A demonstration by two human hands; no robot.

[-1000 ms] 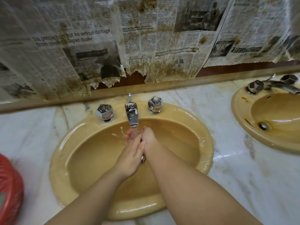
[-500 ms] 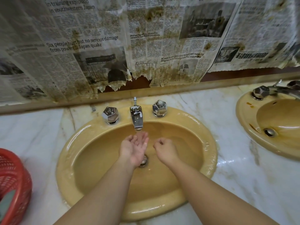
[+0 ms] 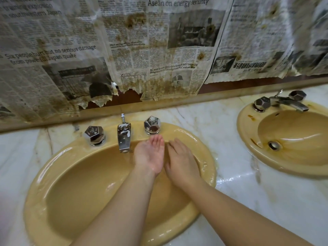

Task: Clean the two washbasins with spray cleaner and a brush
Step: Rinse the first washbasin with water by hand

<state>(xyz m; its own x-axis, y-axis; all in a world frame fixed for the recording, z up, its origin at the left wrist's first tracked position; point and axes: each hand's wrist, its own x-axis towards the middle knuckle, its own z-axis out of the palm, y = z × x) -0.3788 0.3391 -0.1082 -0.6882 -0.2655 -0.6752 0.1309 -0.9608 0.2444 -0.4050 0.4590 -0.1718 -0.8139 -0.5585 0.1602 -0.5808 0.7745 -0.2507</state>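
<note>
A wet, mustard-yellow washbasin (image 3: pixel 74 181) fills the centre, with a chrome tap (image 3: pixel 123 137) between two faceted knobs (image 3: pixel 94 135) (image 3: pixel 152 124). Over its right half my left hand (image 3: pixel 149 155) is cupped palm up, holding nothing. My right hand (image 3: pixel 181 160) is beside it, palm down, fingers apart and empty. Both sit just right of the spout, near the right knob. A second yellow washbasin (image 3: pixel 248 139) with brown stains and its own tap (image 3: pixel 291 102) lies at the far right. No spray bottle or brush is in view.
White marble counter (image 3: pixel 230 189), wet between the two basins, surrounds them. Stained, torn newspaper (image 3: pixel 124 50) covers the wall behind, above a wooden ledge (image 3: pixel 177 102).
My hands were pressed together under the spout; they have separated and shifted right, toward the right knob. The view has tilted so the red basket at left has dropped out of frame.
</note>
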